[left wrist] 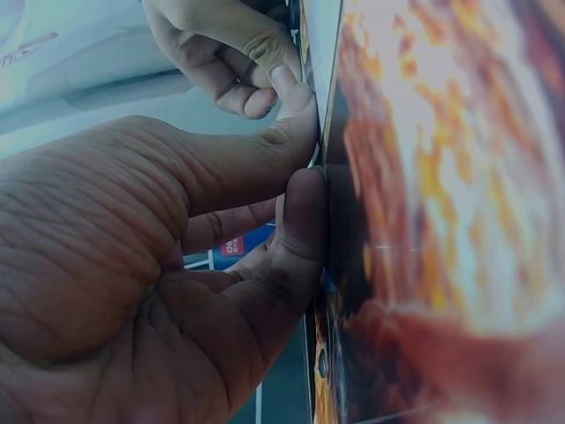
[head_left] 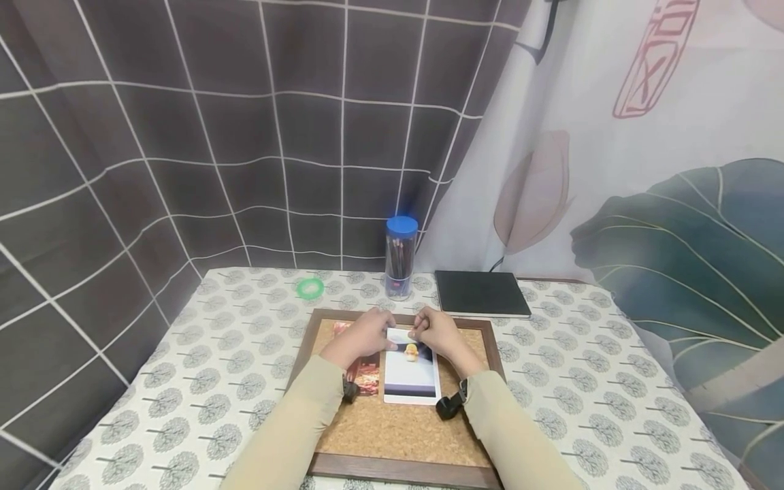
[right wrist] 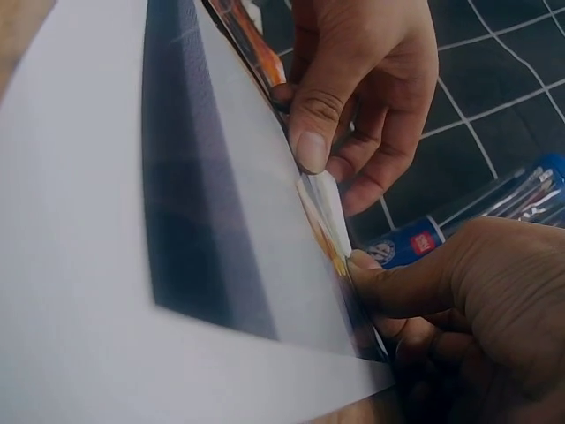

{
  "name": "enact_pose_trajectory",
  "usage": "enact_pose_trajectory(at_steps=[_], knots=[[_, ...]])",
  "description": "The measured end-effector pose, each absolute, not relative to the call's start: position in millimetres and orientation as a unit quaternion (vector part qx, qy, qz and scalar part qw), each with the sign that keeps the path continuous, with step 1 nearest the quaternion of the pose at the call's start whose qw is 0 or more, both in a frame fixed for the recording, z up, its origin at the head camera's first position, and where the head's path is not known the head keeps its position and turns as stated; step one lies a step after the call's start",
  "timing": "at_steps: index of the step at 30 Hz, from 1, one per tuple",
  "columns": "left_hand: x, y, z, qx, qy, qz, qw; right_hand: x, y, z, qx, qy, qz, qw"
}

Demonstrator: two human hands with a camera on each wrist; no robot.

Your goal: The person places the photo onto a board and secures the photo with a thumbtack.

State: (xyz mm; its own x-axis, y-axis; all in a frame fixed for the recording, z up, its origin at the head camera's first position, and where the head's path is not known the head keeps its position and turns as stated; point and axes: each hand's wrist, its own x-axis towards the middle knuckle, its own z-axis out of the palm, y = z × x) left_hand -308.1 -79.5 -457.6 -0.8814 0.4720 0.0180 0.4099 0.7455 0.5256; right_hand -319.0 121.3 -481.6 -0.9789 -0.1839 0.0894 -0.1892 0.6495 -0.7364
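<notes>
On a framed cork board (head_left: 404,435) lies a white-bordered photo (head_left: 412,381) with a small yellow figure pictured on it. My left hand (head_left: 365,333) holds its upper left part, thumb over the border and index finger bent at the top edge. Close beside it, my right hand (head_left: 437,332) pinches at the top edge with thumb and index finger. Under the left wrist, partly covered, is an orange-red picture (head_left: 367,378), large in the left wrist view. Both thumbs show near the photo's far edge in the right wrist view. Whether anything small sits between the fingertips is hidden.
Behind the board stands a clear cylinder of pencils (head_left: 401,262) with a blue lid. A black notebook (head_left: 482,294) lies at the back right, a green ring (head_left: 310,288) at the back left. The tablecloth (head_left: 239,340) has a tree print; dark checked fabric (head_left: 294,136) hangs behind.
</notes>
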Motion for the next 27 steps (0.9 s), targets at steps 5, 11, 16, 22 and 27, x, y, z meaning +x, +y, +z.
enact_pose_trajectory(at_steps=[5, 11, 16, 22, 27], knots=[[-309.3, -78.7, -457.4, 0.236, 0.932, 0.270, 0.057, -318.6, 123.2, -481.7, 0.108, -0.908, 0.406, 0.007], [-310.6, -78.3, -458.2, 0.241, 0.930, 0.273, 0.053, -318.7, 123.7, -480.4, 0.101, -0.906, 0.412, -0.001], [-310.6, -78.2, -459.0, 0.238, 0.930, 0.274, 0.058, -316.6, 123.3, -479.9, 0.098, -0.901, 0.422, -0.006], [-309.3, -78.5, -458.2, 0.230, 0.932, 0.275, 0.063, -315.7, 119.6, -478.4, 0.092, -0.900, 0.427, -0.004], [-308.4, -78.8, -457.3, 0.227, 0.932, 0.274, 0.065, -315.7, 119.2, -479.5, 0.096, -0.899, 0.427, 0.001]])
